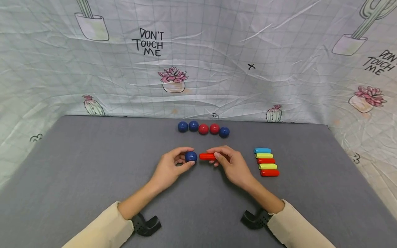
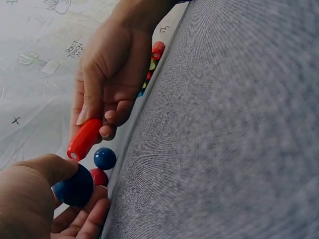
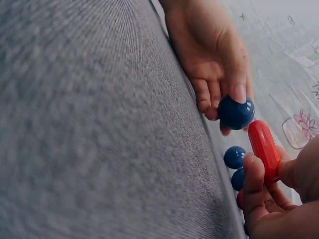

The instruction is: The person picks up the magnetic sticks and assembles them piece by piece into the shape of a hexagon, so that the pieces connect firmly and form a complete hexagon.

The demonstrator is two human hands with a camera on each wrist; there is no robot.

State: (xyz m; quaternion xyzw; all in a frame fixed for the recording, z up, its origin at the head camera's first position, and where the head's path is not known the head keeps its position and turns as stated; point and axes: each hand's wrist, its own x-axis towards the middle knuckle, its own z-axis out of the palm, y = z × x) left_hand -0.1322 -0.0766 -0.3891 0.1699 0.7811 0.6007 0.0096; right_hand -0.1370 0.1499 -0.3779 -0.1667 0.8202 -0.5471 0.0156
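We are viewing a grey tabletop [image 1: 93, 165], apparently cloth-covered, three blue balls [image 1: 183, 126] and two red balls [image 1: 203, 129] sitting in a far row, five coloured rods [image 1: 265, 161] lying side by side

Balls [image 1: 191, 157]: four blue, two red; rods [image 1: 206, 156]: three red, two yellow, one blue

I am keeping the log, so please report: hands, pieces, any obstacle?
Left hand holds blue ball. Right hand holds red stick. Stick points toward ball, narrow gap in head view. No obstacle visible between.
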